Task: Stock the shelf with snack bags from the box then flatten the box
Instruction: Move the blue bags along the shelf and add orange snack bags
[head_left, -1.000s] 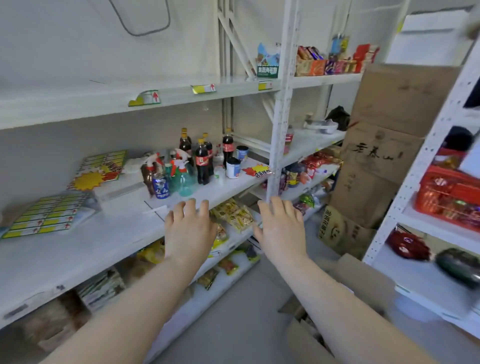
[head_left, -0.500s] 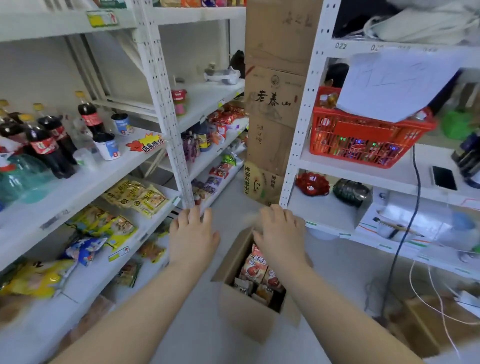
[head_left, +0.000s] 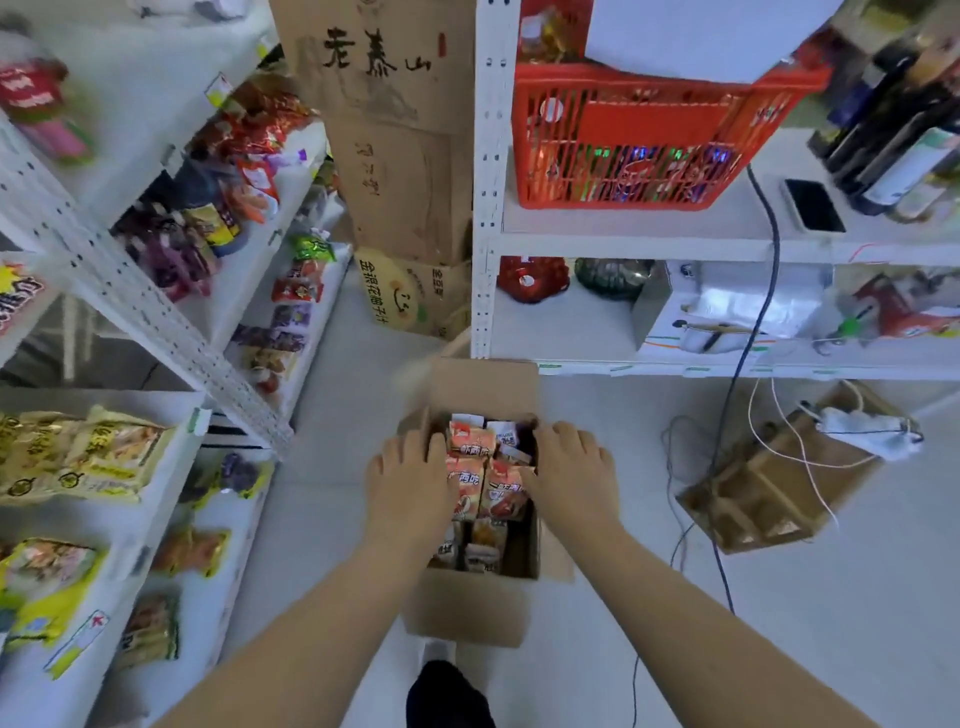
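An open brown cardboard box (head_left: 467, 608) stands on the floor in front of me, its flaps up. Inside lie several orange and white snack bags (head_left: 485, 480). My left hand (head_left: 408, 486) is over the box's left edge, palm down, fingers spread and touching the bags. My right hand (head_left: 569, 475) rests over the right edge, fingers curled at the side of the bags. Neither hand has lifted a bag. The white shelf (head_left: 171, 431) on my left holds yellow and other snack bags on its tiers.
Stacked cardboard boxes (head_left: 400, 156) stand against the far wall. To the right, a white rack (head_left: 649, 239) carries a red basket (head_left: 639, 140), bottles and a phone. A wooden crate (head_left: 774, 478) with cables sits on the floor at right. My dark shoe (head_left: 447, 696) is below the box.
My view swung from the left shelf down to the box on the floor. Both hands dropped from shelf height onto the bags in the box.
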